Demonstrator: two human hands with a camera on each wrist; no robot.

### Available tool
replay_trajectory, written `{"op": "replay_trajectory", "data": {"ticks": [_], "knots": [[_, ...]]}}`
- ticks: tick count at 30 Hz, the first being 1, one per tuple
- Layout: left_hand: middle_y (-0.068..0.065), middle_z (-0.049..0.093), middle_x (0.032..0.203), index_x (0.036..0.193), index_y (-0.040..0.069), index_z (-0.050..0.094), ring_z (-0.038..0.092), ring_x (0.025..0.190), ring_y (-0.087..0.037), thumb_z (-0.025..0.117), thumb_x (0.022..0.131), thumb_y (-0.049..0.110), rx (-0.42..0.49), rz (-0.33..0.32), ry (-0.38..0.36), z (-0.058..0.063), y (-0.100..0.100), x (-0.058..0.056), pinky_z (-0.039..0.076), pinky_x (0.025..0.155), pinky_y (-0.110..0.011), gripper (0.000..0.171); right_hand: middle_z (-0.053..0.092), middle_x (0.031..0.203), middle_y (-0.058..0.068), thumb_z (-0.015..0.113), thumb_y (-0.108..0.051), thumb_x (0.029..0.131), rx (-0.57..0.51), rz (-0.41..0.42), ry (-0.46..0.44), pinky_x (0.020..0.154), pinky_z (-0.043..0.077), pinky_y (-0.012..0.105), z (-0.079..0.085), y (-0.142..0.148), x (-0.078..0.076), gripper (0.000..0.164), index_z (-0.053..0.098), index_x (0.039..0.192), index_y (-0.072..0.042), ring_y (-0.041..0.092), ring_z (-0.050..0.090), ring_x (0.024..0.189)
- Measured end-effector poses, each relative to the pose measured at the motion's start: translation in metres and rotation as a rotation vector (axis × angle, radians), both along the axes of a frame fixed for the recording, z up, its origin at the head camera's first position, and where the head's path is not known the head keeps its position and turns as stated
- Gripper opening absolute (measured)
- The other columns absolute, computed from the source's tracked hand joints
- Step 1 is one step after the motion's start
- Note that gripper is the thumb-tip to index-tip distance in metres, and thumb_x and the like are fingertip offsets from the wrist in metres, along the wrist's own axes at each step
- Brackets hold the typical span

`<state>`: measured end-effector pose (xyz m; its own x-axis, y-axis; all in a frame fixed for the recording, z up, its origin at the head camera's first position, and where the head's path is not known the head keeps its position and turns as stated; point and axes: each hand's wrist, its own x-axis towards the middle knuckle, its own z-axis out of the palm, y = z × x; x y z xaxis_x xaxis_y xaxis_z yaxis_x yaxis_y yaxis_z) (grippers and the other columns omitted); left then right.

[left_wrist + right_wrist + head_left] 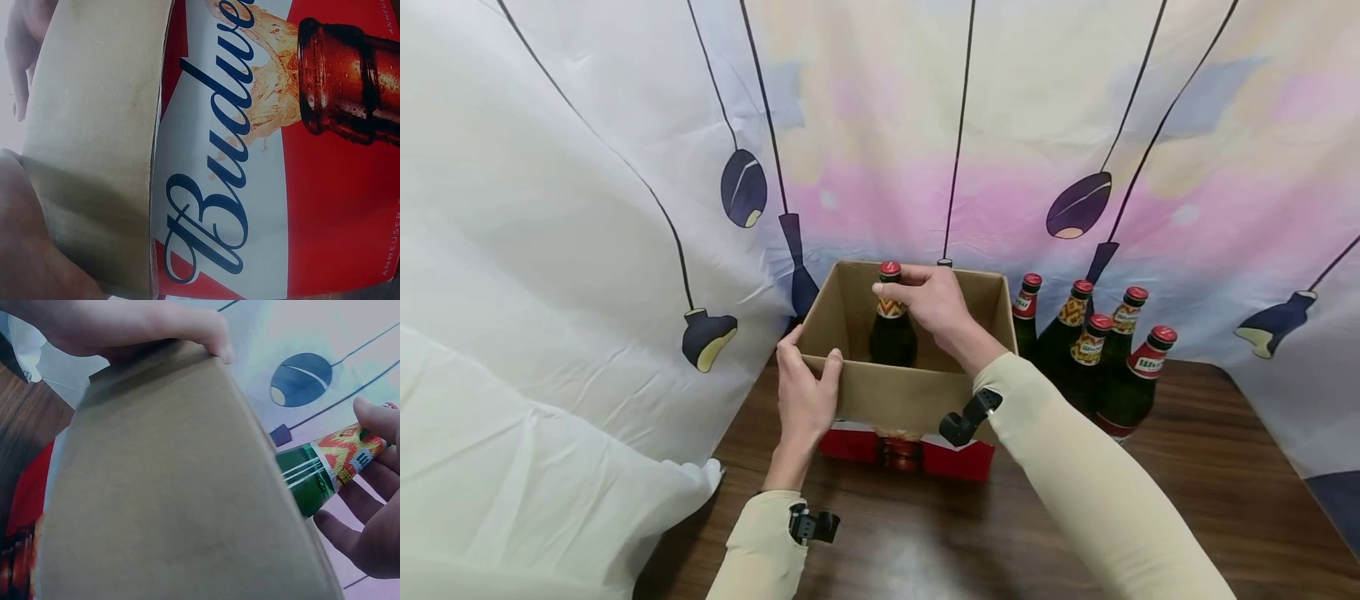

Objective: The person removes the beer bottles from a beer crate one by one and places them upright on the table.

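A cardboard Budweiser box [902,400] stands on the table with its top unfolded upward. My left hand [805,392] grips its near left corner, the thumb hooked over the front rim. Inside the box, toward its left half, a dark green beer bottle [893,343] with a red cap is upright. Thumb and fingers of my right hand [934,302] pinch the bottle's neck from the right, over a patterned red and yellow neck label [350,456]. The front wall hides the bottle's base. Box printing [212,187] fills much of the left wrist view.
Several more green beer bottles [1086,358] with red caps stand close together just right of the box. All this is on a dark wooden table [1217,467]. White cloth [550,467] hangs along the left, and a patterned curtain [880,125] closes off the back.
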<state>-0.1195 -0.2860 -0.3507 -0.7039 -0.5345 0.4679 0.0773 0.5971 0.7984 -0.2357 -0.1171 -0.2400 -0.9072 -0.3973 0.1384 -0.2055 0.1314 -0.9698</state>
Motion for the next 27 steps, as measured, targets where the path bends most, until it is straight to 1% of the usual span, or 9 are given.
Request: {"op": "replay_trajectory", "data": {"ticks": [3, 6, 10, 12, 15, 18, 20, 23, 27], "knots": [[-0.015, 0.044, 0.157, 0.158, 0.011, 0.035, 0.053, 0.132, -0.038, 0.062, 0.098, 0.036, 0.003, 0.008, 0.003, 0.001, -0.003, 0.001, 0.045, 0.105, -0.059, 0.071, 0.075, 0.129, 0.011, 0.084, -0.029, 0.091, 0.001, -0.001, 0.008, 0.104, 0.054, 0.046, 0.007, 0.006, 0.000, 0.041, 0.078, 0.129, -0.013, 0.026, 0.066, 0.119], [-0.015, 0.043, 0.157, 0.159, 0.012, 0.034, 0.053, 0.131, -0.038, 0.061, 0.098, 0.036, 0.008, 0.016, 0.006, 0.002, -0.007, 0.002, 0.045, 0.105, -0.059, 0.071, 0.076, 0.128, 0.011, 0.084, -0.030, 0.091, -0.002, -0.005, 0.009, 0.102, 0.053, 0.043, 0.015, 0.010, 0.000, 0.044, 0.076, 0.131, -0.013, 0.025, 0.065, 0.118], [-0.015, 0.043, 0.158, 0.159, 0.013, 0.033, 0.053, 0.131, -0.038, 0.061, 0.098, 0.036, 0.010, 0.012, 0.006, 0.001, -0.010, 0.003, 0.045, 0.104, -0.060, 0.071, 0.074, 0.132, 0.011, 0.084, -0.030, 0.091, -0.044, -0.031, -0.004, 0.106, 0.051, 0.043, 0.025, 0.022, -0.001, 0.047, 0.075, 0.133, -0.012, 0.024, 0.062, 0.123], [-0.015, 0.043, 0.158, 0.159, 0.012, 0.033, 0.053, 0.131, -0.038, 0.061, 0.099, 0.036, 0.012, 0.007, 0.004, 0.001, -0.010, 0.003, 0.045, 0.105, -0.059, 0.070, 0.073, 0.134, 0.011, 0.084, -0.029, 0.091, -0.062, -0.046, -0.001, 0.110, 0.049, 0.043, 0.031, 0.029, 0.000, 0.047, 0.075, 0.133, -0.011, 0.024, 0.061, 0.126], [-0.016, 0.043, 0.157, 0.159, 0.012, 0.033, 0.054, 0.131, -0.038, 0.060, 0.099, 0.036, 0.011, 0.007, 0.005, -0.001, -0.012, 0.003, 0.045, 0.104, -0.059, 0.070, 0.075, 0.130, 0.010, 0.084, -0.027, 0.091, -0.096, -0.061, 0.018, 0.108, 0.050, 0.039, 0.043, 0.038, -0.001, 0.046, 0.075, 0.133, -0.011, 0.020, 0.062, 0.121], [-0.017, 0.044, 0.155, 0.159, 0.011, 0.034, 0.054, 0.130, -0.038, 0.060, 0.099, 0.035, 0.010, 0.014, 0.014, -0.001, -0.014, 0.003, 0.045, 0.105, -0.059, 0.069, 0.078, 0.119, 0.007, 0.084, -0.025, 0.091, -0.143, -0.082, 0.033, 0.102, 0.050, 0.036, 0.058, 0.047, -0.003, 0.043, 0.077, 0.130, -0.010, 0.019, 0.063, 0.112], [-0.017, 0.044, 0.155, 0.159, 0.010, 0.034, 0.054, 0.131, -0.039, 0.061, 0.099, 0.035, 0.005, 0.017, 0.021, -0.001, -0.015, 0.003, 0.045, 0.105, -0.059, 0.070, 0.078, 0.115, 0.005, 0.085, -0.024, 0.090, -0.178, -0.104, 0.034, 0.102, 0.049, 0.035, 0.071, 0.053, -0.005, 0.042, 0.077, 0.129, -0.009, 0.018, 0.064, 0.110], [-0.018, 0.044, 0.155, 0.158, 0.009, 0.034, 0.053, 0.131, -0.039, 0.061, 0.099, 0.034, 0.002, 0.023, 0.027, 0.000, -0.016, 0.002, 0.044, 0.106, -0.059, 0.070, 0.077, 0.115, 0.004, 0.085, -0.024, 0.090, -0.210, -0.131, 0.036, 0.104, 0.049, 0.037, 0.092, 0.066, -0.006, 0.043, 0.077, 0.129, -0.009, 0.018, 0.064, 0.110], [-0.018, 0.044, 0.155, 0.158, 0.009, 0.035, 0.053, 0.132, -0.040, 0.060, 0.099, 0.034, -0.001, 0.025, 0.030, 0.000, -0.016, 0.001, 0.043, 0.106, -0.060, 0.069, 0.074, 0.118, 0.004, 0.087, -0.023, 0.088, -0.250, -0.134, 0.036, 0.106, 0.047, 0.037, 0.124, 0.084, -0.007, 0.041, 0.078, 0.126, -0.009, 0.017, 0.064, 0.107]]}}
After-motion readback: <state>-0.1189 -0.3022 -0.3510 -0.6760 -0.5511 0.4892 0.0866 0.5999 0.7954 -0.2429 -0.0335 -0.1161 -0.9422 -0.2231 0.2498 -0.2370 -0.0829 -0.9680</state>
